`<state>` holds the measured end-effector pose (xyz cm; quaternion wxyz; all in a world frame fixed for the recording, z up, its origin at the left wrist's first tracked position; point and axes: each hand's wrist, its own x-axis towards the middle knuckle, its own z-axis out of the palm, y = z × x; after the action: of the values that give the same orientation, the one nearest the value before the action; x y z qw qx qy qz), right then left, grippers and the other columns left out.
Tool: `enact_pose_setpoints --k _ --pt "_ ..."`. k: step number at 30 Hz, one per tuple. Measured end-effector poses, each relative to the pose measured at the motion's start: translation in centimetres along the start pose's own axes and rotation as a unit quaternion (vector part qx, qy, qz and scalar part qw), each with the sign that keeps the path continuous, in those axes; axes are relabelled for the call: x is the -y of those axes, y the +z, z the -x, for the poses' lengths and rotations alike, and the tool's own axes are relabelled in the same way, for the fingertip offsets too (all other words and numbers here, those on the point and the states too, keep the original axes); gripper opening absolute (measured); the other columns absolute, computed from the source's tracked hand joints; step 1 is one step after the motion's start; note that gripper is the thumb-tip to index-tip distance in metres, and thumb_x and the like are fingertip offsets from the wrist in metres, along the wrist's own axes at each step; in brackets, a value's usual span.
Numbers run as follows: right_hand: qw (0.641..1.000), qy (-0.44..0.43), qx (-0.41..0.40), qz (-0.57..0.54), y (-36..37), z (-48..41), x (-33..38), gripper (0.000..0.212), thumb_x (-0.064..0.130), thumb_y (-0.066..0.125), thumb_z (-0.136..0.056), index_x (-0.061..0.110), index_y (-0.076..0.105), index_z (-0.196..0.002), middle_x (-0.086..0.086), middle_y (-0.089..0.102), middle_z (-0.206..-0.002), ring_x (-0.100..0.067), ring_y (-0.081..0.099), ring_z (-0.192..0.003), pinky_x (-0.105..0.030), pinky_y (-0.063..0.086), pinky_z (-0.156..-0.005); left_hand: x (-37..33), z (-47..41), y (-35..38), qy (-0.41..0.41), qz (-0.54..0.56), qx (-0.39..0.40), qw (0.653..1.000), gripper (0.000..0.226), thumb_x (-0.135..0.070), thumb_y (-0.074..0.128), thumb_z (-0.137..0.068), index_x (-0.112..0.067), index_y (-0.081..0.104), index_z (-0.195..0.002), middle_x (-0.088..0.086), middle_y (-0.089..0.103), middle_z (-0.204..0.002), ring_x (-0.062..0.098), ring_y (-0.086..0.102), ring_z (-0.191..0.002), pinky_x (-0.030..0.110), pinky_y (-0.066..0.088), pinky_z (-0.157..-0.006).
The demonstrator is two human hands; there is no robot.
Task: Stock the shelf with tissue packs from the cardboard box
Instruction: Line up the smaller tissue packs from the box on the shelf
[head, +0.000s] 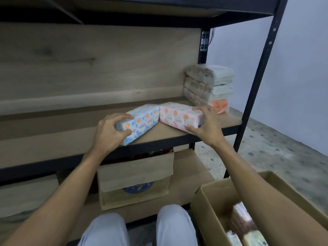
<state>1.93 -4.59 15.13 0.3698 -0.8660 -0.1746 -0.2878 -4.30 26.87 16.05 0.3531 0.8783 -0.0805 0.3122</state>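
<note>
Two tissue packs lie on the wooden shelf (pixel 53 144), their far ends touching in a V. My left hand (pixel 108 134) grips the near end of the blue tissue pack (pixel 142 121). My right hand (pixel 205 126) grips the near right end of the pink tissue pack (pixel 175 116). A stack of several tissue packs (pixel 209 87) stands at the shelf's back right corner. The open cardboard box (pixel 218 201) sits on the floor at lower right, with more packs (pixel 243 222) inside, partly hidden by my right forearm.
A black metal upright (pixel 255 86) frames the shelf's right side, and another board runs overhead. On the lower shelf stands a brown cardboard box (pixel 134 176) with its flap folded down. Speckled floor (pixel 276 153) and a pale wall lie to the right. My knees are at bottom centre.
</note>
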Motion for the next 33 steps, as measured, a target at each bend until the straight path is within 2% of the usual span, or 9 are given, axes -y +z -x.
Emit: enact_pose_setpoints --k 3,7,9,12,16,22,27,30,33 --pt "0.999 0.004 0.033 0.024 0.9 -0.6 -0.6 0.066 0.029 0.085 -0.067 0.03 0.054 -0.125 -0.003 0.041 -0.13 -0.02 0.04 -0.123 -0.032 0.035 -0.106 1.5 -0.3 -0.7 -0.014 -0.009 0.032 0.999 0.053 -0.006 0.076 -0.066 -0.042 0.066 -0.103 -0.01 0.064 -0.12 0.01 0.054 -0.117 0.028 0.038 -0.104" --pt "0.996 0.011 0.059 0.059 1.7 -1.0 -1.2 0.064 0.028 0.083 -0.069 0.029 0.055 -0.126 -0.006 0.04 -0.136 -0.024 0.04 -0.125 -0.031 0.031 -0.104 2.6 -0.8 -1.3 -0.008 -0.044 0.055 0.997 0.051 -0.002 0.069 -0.07 -0.031 0.067 -0.112 -0.014 0.061 -0.123 0.005 0.051 -0.12 0.015 0.032 -0.1" --pt "0.994 0.012 0.056 0.097 1.6 -1.3 -1.0 0.064 0.03 0.082 -0.069 0.029 0.054 -0.127 -0.004 0.043 -0.137 -0.026 0.039 -0.126 -0.038 0.033 -0.105 3.2 -1.1 -1.4 -0.008 -0.066 0.064 0.996 0.051 -0.005 0.066 -0.072 -0.031 0.065 -0.116 -0.015 0.059 -0.125 0.007 0.049 -0.122 0.021 0.034 -0.103" --pt "0.977 0.024 0.067 0.2 1.3 -1.8 -0.2 0.066 0.034 0.078 -0.072 0.029 0.049 -0.131 -0.002 0.042 -0.143 -0.029 0.027 -0.135 -0.047 0.029 -0.105 3.4 -1.5 -1.4 -0.003 -0.124 0.069 0.99 0.053 -0.011 0.061 -0.071 -0.032 0.061 -0.119 -0.01 0.059 -0.129 0.017 0.048 -0.127 0.047 0.025 -0.113" --pt "0.961 0.038 0.071 0.264 1.5 -2.6 1.4 0.066 0.037 0.076 -0.075 0.028 0.046 -0.133 -0.006 0.037 -0.147 -0.031 0.019 -0.141 -0.053 0.023 -0.11 2.3 -1.7 -1.2 0.009 -0.175 0.057 0.983 0.052 -0.014 0.063 -0.074 -0.029 0.06 -0.124 -0.005 0.058 -0.132 0.019 0.04 -0.134 0.044 0.015 -0.113" --pt "0.961 -0.01 0.086 0.263 3.9 -4.6 4.1 0.065 0.04 0.07 -0.08 0.023 0.044 -0.137 -0.007 0.032 -0.151 -0.031 0.019 -0.143 -0.056 0.017 -0.113 -0.7 -3.4 0.8 0.041 -0.167 0.048 0.984 0.052 -0.02 0.067 -0.078 -0.024 0.057 -0.129 -0.001 0.054 -0.137 0.02 0.043 -0.131 0.038 0.022 -0.111" --pt "0.952 0.015 0.125 0.28 6.7 -6.1 4.5 0.069 0.046 0.061 -0.085 0.028 0.032 -0.144 -0.008 0.024 -0.156 -0.032 0.015 -0.144 -0.059 0.017 -0.113 -0.7 -4.9 3.9 -0.003 -0.251 0.103 0.963 0.063 -0.04 0.063 -0.085 -0.027 0.04 -0.142 0.002 0.038 -0.15 0.023 0.032 -0.138 0.042 0.022 -0.114" --pt "0.939 0.031 0.143 0.311 7.5 -6.5 3.6 0.071 0.051 0.057 -0.086 0.029 0.027 -0.146 -0.008 0.026 -0.155 -0.032 0.022 -0.141 -0.057 0.021 -0.111 0.4 -5.2 5.0 -0.019 -0.313 0.115 0.943 0.064 -0.047 0.057 -0.087 -0.03 0.034 -0.145 0.001 0.037 -0.151 0.022 0.031 -0.138 0.044 0.021 -0.114" --pt "0.924 -0.005 0.131 0.359 7.6 -6.7 2.2 0.066 0.052 0.057 -0.086 0.028 0.033 -0.143 -0.005 0.038 -0.148 -0.029 0.034 -0.134 -0.053 0.025 -0.107 1.3 -5.4 5.2 0.006 -0.332 0.082 0.94 0.057 -0.041 0.057 -0.089 -0.032 0.038 -0.142 -0.002 0.043 -0.147 0.021 0.037 -0.134 0.041 0.023 -0.111"
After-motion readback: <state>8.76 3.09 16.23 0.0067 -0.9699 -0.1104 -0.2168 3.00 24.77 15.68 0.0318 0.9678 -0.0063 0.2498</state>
